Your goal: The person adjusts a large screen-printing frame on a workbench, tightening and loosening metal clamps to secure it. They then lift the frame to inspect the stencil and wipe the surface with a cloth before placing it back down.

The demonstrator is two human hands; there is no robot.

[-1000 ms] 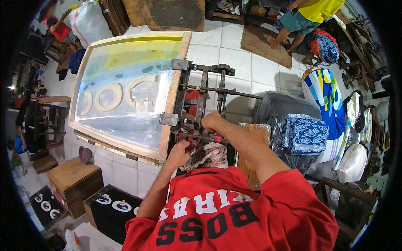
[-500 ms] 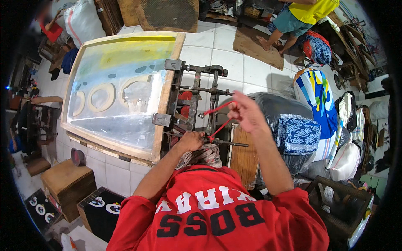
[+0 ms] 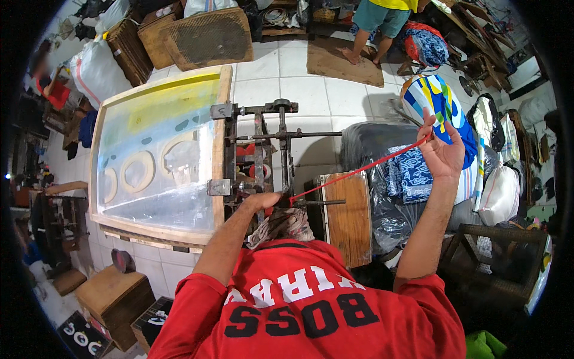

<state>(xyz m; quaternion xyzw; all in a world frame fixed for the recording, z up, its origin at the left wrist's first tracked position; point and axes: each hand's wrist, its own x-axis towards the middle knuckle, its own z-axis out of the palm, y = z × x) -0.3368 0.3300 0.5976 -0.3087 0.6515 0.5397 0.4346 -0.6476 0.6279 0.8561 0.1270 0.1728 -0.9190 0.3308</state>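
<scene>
A thin red cord [image 3: 359, 170] runs taut and slanting from the metal clamp frame [image 3: 283, 157] up to the right. Its upper end is pinched in my right hand [image 3: 443, 149], raised over the wrapped bundles. Down at the cord's other end, my left hand [image 3: 264, 201] is closed at the near bar of the clamp frame; its fingertips are hidden. Hinge clamps on the frame grip the right edge of a wooden-framed printing screen [image 3: 224, 90], whose mesh carries yellow and blue stains and ring shapes. A crumpled patterned cloth [image 3: 281, 227] lies just below the left hand.
A wooden box [image 3: 347, 218] stands right of the clamp frame. Beside it are a black plastic-wrapped bundle [image 3: 365, 140] and folded blue patterned cloth [image 3: 412, 173]. Another person in teal shorts [image 3: 384, 21] stands at the back on a brown mat [image 3: 344, 67]. A cardboard box [image 3: 113, 293] sits at lower left.
My right hand has moved up and to the right, drawing the slack, bent red cord into a straight line. My left hand has stayed at the clamp frame. The view has shifted somewhat.
</scene>
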